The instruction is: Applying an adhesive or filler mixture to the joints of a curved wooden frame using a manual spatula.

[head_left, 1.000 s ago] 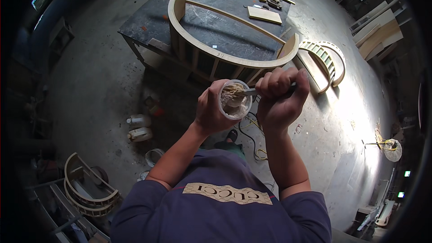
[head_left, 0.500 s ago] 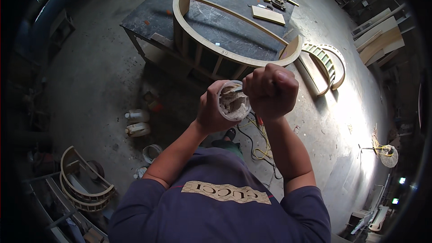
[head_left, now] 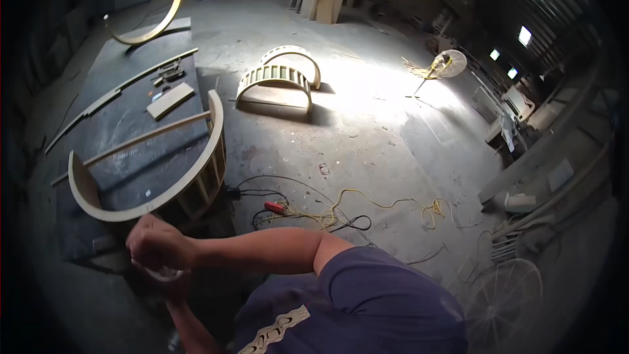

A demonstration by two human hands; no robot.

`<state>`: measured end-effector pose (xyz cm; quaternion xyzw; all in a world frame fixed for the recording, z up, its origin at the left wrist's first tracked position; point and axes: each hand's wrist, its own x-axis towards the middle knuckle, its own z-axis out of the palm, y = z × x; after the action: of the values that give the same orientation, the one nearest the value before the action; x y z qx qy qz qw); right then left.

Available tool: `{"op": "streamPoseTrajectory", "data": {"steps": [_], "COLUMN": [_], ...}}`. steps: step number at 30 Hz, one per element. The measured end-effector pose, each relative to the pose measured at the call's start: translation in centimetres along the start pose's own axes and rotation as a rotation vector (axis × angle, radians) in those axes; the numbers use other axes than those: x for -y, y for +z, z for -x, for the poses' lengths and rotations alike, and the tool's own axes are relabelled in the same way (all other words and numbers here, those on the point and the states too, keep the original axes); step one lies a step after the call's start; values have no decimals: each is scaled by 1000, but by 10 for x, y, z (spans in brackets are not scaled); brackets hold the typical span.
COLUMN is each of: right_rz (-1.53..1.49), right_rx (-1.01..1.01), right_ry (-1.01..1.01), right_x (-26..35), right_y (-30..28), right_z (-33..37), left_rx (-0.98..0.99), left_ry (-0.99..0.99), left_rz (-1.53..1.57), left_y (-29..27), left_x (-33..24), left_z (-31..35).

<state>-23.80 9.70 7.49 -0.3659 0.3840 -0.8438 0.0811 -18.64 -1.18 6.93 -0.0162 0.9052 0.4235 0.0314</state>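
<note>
My right hand [head_left: 157, 244] is a closed fist at lower left, over the mouth of a small clear plastic tub [head_left: 165, 275]. The flat-bladed spatula it gripped a moment ago is hidden beneath the fist now. Below, my left hand [head_left: 173, 290] is wrapped round the tub, dim and mostly covered by the right hand. The pale thick paste seen in the tub earlier does not show. Just beyond my hands, a curved wooden frame [head_left: 190, 187] with upright ribs rests against the dark worktable [head_left: 124, 128].
A board [head_left: 170, 101] and small tools lie on the worktable, with a curved wooden strip [head_left: 160, 31] at its far end. Two arched frames [head_left: 274, 77] stand on the floor. Yellow cable [head_left: 367, 198] and black cords trail near my right arm. A stand fan [head_left: 447, 63] is farther off.
The view has swung to the right, so my hands and the tub now appear at lower left. The fist still sits at the tub, now hiding the spatula and paste.
</note>
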Motion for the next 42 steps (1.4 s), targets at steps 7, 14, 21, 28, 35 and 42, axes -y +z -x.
{"op": "streamPoseTrajectory", "data": {"steps": [7, 14, 21, 28, 35, 42], "right_rz": [91, -515, -131, -15, 105, 376], "right_rx": [-216, -238, -255, -269, 0, -81], "right_ry": [-65, 235, -40, 5, -342, -507], "right_x": [46, 71, 50, 81, 59, 86], "right_y": [-24, -42, -2, -41, -17, -14], "right_z": [-11, 21, -2, 18, 7, -3], "left_rx": [-233, 89, -5, 142, 145, 521], "left_ry": [795, 819, 799, 805, 641, 498], "left_rz": [185, 420, 417, 349, 413, 725], "left_y": [73, 44, 55, 69, 25, 60], "left_x": [112, 77, 106, 61, 88, 40], "left_z": [-53, -75, -85, -55, -82, -63]}}
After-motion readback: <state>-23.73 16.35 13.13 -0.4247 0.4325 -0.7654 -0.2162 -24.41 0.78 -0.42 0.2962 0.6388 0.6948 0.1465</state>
